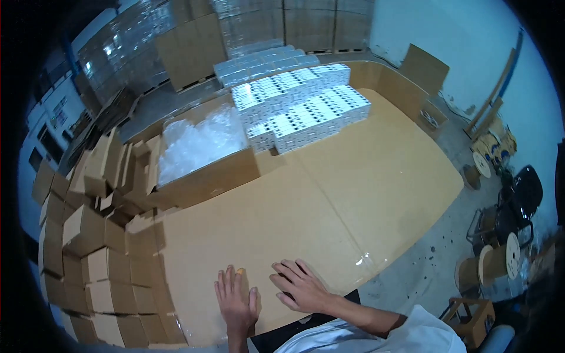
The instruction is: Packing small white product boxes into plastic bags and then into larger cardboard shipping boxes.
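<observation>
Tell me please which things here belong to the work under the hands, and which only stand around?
In hand:
left hand flat on the cardboard sheet
right hand flat on it too

Standing around:
white boxes
open carton of clear bags
small folded cartons
cable spools

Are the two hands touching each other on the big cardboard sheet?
Apart. In the head view, a strip of bare cardboard sheet shows between the left hand and the right hand, both lying flat.

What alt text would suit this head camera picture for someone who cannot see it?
Two bare hands, left hand and right hand, rest flat on a cardboard-covered table. Beyond lie stacked white boxes and an open carton of clear plastic bags; folded cartons pile up at left.
</observation>
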